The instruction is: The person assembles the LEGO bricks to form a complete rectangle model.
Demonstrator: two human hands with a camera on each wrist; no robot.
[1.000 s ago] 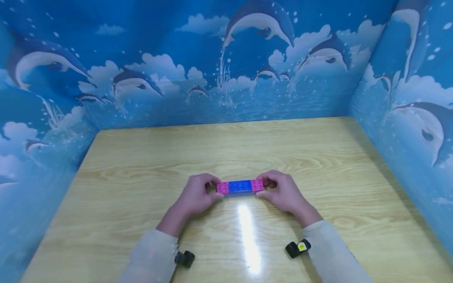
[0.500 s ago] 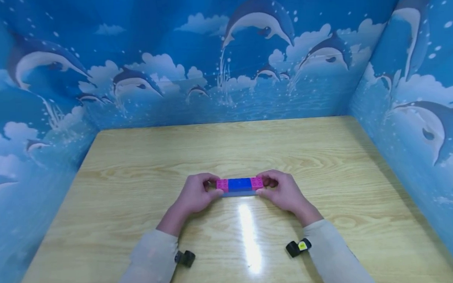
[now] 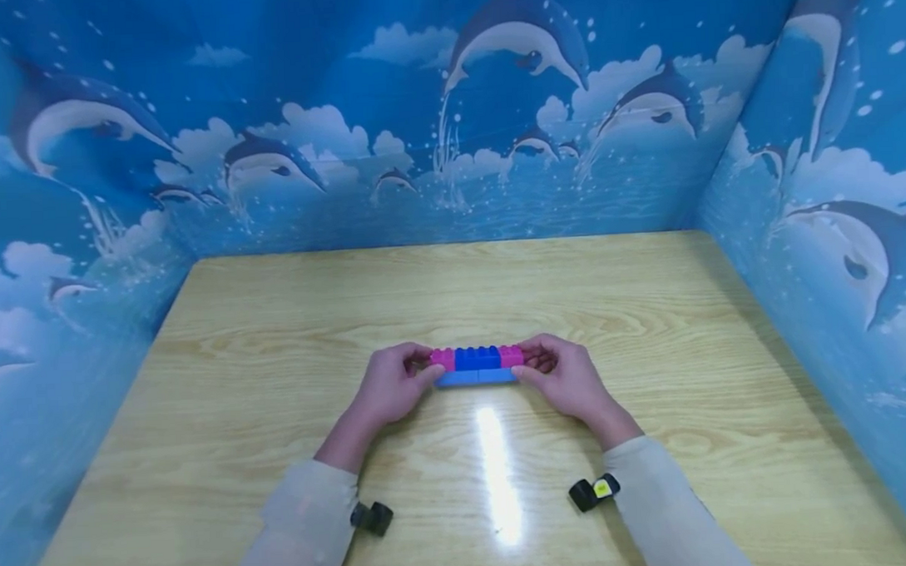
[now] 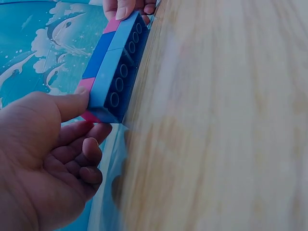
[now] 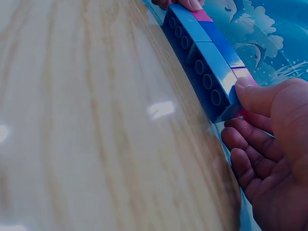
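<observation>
Between both hands is a bar of joined toy building bricks. Its upper row has a pink brick (image 3: 443,360) at the left, a dark blue brick (image 3: 476,360) in the middle and another pink brick (image 3: 511,356) at the right. Two light blue bricks (image 3: 456,378) lie end to end below. My left hand (image 3: 396,383) pinches the left end, thumb in front. The right end is pinched by my right hand (image 3: 569,377) in the same way. Both wrist views show the hollow undersides of the light blue bricks (image 4: 115,82), so the bar is tilted, its base off the tabletop.
The wooden table (image 3: 289,305) surrounds the hands, with a bright light reflection in front of the bar. A blue dolphin-printed curtain (image 3: 390,193) stands along the back and sides. A small black device (image 3: 371,517) sits at each wrist.
The bar has tipped back and risen slightly, so its front side with the light blue row now shows more. Both hands keep their hold and moved little.
</observation>
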